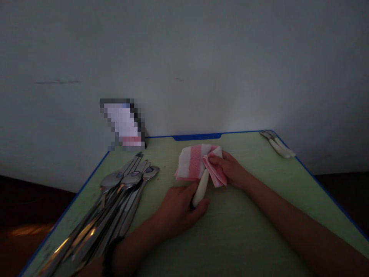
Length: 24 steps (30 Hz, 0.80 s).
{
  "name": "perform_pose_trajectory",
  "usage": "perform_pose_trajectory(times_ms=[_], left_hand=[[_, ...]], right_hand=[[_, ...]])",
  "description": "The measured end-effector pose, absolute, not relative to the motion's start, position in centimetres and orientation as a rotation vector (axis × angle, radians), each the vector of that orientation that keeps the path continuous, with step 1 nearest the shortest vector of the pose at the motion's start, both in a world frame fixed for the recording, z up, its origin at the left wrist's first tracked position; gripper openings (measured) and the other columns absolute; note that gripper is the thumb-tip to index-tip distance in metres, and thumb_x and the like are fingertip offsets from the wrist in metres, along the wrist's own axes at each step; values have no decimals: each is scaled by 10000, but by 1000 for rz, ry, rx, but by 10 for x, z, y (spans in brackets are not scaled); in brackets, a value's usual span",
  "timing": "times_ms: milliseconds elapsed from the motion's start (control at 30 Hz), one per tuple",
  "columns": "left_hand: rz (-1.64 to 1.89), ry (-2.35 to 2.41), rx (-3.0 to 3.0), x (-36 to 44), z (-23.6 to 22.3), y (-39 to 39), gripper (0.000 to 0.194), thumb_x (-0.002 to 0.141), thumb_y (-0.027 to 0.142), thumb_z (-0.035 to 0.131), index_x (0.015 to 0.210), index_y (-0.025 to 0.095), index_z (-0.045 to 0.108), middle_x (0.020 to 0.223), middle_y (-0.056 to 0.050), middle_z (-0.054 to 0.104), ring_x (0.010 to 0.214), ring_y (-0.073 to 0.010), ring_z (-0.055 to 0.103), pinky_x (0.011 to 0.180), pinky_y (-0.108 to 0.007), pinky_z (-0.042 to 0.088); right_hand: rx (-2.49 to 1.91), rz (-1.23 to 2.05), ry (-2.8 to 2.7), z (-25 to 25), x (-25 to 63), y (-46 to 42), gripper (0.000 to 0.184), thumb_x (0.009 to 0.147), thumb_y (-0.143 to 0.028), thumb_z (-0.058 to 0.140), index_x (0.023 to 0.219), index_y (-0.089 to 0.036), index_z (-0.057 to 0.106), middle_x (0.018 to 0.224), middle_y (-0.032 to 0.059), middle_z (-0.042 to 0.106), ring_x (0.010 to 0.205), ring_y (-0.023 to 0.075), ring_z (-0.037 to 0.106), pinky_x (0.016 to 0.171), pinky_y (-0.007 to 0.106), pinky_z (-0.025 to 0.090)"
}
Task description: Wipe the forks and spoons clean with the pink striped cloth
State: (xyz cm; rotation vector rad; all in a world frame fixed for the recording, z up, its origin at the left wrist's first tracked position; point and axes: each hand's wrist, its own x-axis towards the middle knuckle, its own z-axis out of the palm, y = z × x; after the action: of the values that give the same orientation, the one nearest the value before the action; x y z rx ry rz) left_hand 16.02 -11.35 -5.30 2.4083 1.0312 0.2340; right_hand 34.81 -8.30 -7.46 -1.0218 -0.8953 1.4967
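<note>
My left hand (181, 207) is closed round the white handle of a piece of cutlery (201, 188), held at a slant over the middle of the table. The far end of this piece is hidden in a pink-and-white striped cloth (190, 163), so its kind does not show. My right hand (232, 169) grips the cloth, thumb on top, pinching a fold around the utensil. Left of my left hand lies a pile of metal spoons and other long-handled cutlery (127, 200), its near end partly covered by my forearm.
Two white-handled pieces of cutlery (278, 144) lie at the table's far right corner. A pixelated, screen-like object (123, 123) stands at the far left. The pale green table (239, 231) has a blue edge and meets a grey wall (201, 69) behind.
</note>
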Motion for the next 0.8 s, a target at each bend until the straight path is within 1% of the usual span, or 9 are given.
perform_pose_trajectory(times_ms=[133,333,400,533,633,800], left_hand=[[226,1006,2425,161,-50,-114,258,863,410,438,801,176,525,657,-3,580,544,-139,506,520,-243,340],[251,985,2437,161,-51,-113,164,825,298,467,720,179,508,624,12,551,537,-126,494,529,-231,348],[261,994,2434,160,-52,-113,162,826,285,460,714,177,505,630,8,552,543,-127,496,530,-229,351],[279,993,2442,160,-53,-113,163,842,288,448,753,171,520,681,-8,577,596,-142,520,570,-239,380],[298,942,2464,160,-52,-113,138,833,274,466,771,171,535,730,-19,598,649,-157,539,629,-259,402],[354,915,2460,160,-50,-114,161,837,289,478,817,172,587,764,-28,626,673,-167,556,663,-273,418]], right_hand=[[-1013,1470,-972,-77,349,-83,248,692,-315,657,899,-189,602,780,-7,632,685,127,549,657,257,430],[-1051,1386,-1101,-75,349,-84,302,715,-390,651,945,-200,600,858,1,638,745,134,561,720,266,432],[-1073,1357,-1168,-73,350,-85,313,734,-414,629,955,-194,601,873,8,639,760,136,560,728,265,428],[-1123,1293,-1284,-73,350,-85,325,767,-466,572,908,-176,612,819,11,631,733,137,546,699,261,419],[-1164,1264,-1316,-73,350,-85,339,760,-491,564,845,-168,621,764,6,622,690,135,537,666,256,414],[-1190,1218,-1336,-71,349,-87,358,751,-501,566,845,-158,611,734,12,606,654,135,521,627,257,409]])
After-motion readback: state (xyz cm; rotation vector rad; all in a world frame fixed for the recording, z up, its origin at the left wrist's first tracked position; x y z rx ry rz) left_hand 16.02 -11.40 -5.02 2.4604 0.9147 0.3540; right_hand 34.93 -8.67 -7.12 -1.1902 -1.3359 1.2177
